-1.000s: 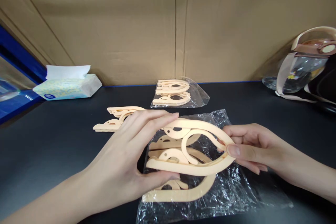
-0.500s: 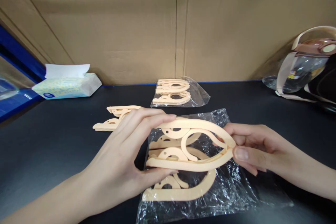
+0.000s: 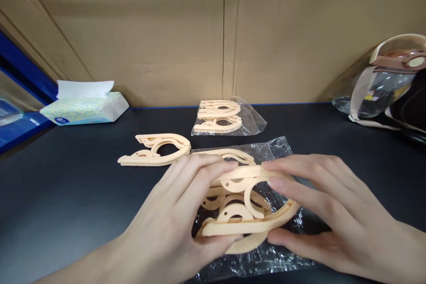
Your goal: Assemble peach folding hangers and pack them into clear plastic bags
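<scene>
My left hand (image 3: 173, 208) closes round the left end of a beige folding hanger (image 3: 242, 229), fingers on its upper arm and thumb under the lower one. On its right, curved end is my right hand (image 3: 329, 206), with fingers on the upper edge and the thumb near the lower edge. The hanger is folded and held above a clear plastic bag (image 3: 279, 145). More beige folded hangers (image 3: 229, 154) lie beneath it with the bag, partly hidden by my hands and the held hanger.
Left of the bag lies another stack of folded hangers (image 3: 183, 142). Farther back is a clear bag of hangers (image 3: 219, 126). A tissue pack (image 3: 89, 111) stands at the back left, a strapped water bottle (image 3: 382, 88) at the right. Cardboard (image 3: 166, 31) walls off the back.
My right hand has shifted from pinching the hanger's tip to spanning its curved end. The held hanger has moved slightly down and right, uncovering the stack at left.
</scene>
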### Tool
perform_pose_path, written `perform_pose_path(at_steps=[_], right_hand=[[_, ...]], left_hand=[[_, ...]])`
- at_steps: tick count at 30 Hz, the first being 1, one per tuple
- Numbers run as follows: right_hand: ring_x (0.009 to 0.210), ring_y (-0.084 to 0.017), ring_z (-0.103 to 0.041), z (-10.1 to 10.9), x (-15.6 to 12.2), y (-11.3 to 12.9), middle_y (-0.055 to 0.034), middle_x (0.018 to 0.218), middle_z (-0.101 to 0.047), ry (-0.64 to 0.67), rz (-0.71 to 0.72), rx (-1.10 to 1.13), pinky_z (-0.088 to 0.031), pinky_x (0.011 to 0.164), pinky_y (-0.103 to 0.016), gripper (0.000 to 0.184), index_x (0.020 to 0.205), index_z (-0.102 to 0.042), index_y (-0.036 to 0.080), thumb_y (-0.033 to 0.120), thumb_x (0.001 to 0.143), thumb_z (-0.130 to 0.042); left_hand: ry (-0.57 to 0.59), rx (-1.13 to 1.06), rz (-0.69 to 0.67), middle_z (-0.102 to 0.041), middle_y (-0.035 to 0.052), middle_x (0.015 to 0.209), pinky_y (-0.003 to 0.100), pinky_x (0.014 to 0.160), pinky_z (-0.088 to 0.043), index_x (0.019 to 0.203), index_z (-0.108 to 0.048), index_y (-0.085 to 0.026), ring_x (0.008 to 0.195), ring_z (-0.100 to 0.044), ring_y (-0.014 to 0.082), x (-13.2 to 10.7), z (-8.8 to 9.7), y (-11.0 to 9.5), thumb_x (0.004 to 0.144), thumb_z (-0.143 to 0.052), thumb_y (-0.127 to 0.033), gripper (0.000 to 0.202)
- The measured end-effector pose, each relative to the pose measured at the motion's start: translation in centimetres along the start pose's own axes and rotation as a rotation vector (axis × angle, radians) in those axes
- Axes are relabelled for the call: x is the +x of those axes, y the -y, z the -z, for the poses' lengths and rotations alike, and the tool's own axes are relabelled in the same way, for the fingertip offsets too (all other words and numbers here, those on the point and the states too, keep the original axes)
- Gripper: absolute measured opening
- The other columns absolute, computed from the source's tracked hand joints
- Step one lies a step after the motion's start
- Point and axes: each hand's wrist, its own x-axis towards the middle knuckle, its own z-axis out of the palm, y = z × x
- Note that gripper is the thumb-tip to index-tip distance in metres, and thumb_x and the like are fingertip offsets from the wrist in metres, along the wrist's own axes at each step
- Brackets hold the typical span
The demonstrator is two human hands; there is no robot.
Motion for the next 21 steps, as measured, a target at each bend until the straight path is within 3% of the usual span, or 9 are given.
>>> perform_pose_path(at_steps=[12,21], right_hand=[[0.104,-0.031,-0.067,-0.4,0.3,0.9,-0.0186,0.122,-0.073,-0.011,0.101,-0.226,-0.048,0.085,-0.045,0.040,0.131,-0.051,0.019,0.015,0.093,-0.061],[0.106,-0.033,-0.066,-0.8,0.1,0.3,-0.0197,0.122,-0.065,-0.003,-0.027,-0.043,-0.056,0.084,-0.048,0.049,0.134,-0.049,0.014,0.020,0.087,-0.061]], left_hand=[[-0.043,0.019,-0.039,-0.062,0.0052,0.127,0.026,0.107,-0.042,0.140,-0.049,-0.019,0.121,-0.058,0.0183,-0.1,-0.5,-0.9,0.103,-0.064,-0.041,0.046],[0.006,0.023,-0.025,-0.061,0.0074,0.137,0.029,0.109,-0.043,0.147,-0.041,-0.020,0.128,-0.057,0.0202,-0.2,-0.6,0.0,0.104,-0.058,-0.049,0.054]])
